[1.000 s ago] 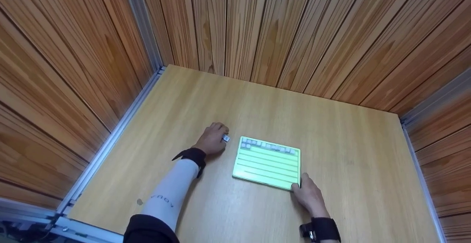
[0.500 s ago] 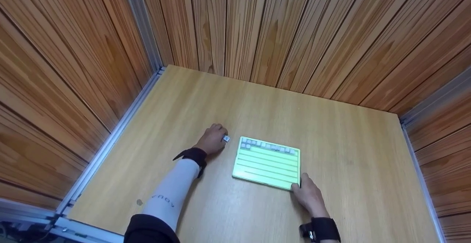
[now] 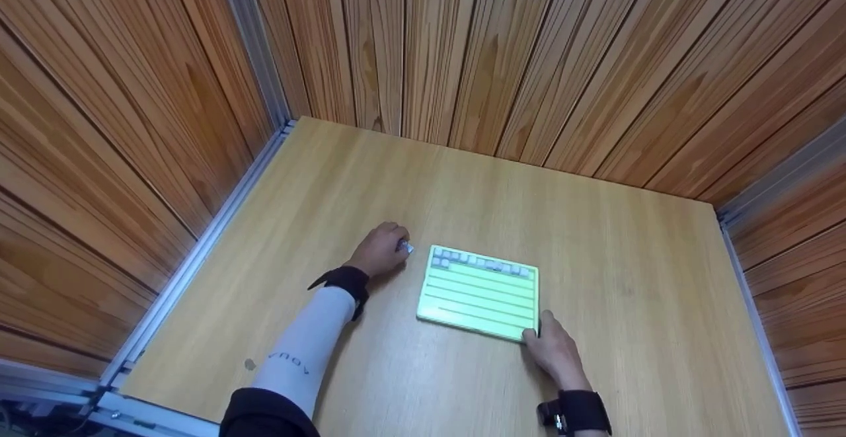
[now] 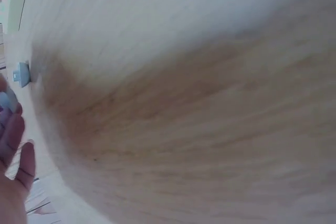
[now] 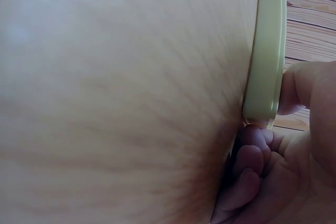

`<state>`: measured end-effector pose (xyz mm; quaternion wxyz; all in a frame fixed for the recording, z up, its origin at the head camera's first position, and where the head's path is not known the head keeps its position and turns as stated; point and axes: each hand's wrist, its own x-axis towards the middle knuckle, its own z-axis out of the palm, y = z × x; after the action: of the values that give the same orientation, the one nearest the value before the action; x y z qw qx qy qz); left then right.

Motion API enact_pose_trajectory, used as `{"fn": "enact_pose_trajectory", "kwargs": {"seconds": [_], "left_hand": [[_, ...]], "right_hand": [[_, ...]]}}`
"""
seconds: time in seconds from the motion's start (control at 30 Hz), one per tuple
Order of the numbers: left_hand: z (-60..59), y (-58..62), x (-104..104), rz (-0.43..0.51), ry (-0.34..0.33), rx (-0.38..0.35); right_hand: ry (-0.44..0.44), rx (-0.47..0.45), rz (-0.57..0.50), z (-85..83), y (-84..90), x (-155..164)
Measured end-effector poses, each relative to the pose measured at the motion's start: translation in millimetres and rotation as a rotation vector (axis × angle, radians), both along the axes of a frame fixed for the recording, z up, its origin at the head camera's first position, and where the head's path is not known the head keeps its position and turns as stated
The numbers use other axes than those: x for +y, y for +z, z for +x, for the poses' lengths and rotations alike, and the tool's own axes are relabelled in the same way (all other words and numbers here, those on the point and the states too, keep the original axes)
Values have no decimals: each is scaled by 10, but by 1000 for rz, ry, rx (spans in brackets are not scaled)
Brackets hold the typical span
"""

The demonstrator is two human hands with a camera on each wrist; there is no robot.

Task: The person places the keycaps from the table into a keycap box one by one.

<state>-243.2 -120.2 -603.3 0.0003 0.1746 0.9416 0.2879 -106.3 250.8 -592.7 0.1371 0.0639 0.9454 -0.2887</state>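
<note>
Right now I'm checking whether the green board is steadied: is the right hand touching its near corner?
Yes, the right hand rests on the table with its fingers against the near right corner of the green board.

Light-green lined board (image 3: 479, 298) with grey tiles (image 3: 481, 262) is being shown on pale wood-grain table (image 3: 595, 245); walls (image 3: 529, 47) striped reddish-brown.

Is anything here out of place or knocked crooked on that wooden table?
One small grey tile sits off the green board, at the left hand, while the other tiles line the board's top row. The board lies slightly askew to the table edge, its corner held by the right hand.
</note>
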Motion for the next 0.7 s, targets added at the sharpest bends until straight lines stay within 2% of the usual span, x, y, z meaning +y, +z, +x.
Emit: {"fn": "enact_pose_trajectory", "kwargs": {"seconds": [0.2,0.47,0.7], "left_hand": [[3,43,60,65,-70,92],[16,98,143,169,-81,81],[-12,95,174,153,-118,133]], "right_hand": [[1,1,0,-1,-1,6],[1,4,4,-2,-3,6],[2,19,6,-6,-3,4]]}}
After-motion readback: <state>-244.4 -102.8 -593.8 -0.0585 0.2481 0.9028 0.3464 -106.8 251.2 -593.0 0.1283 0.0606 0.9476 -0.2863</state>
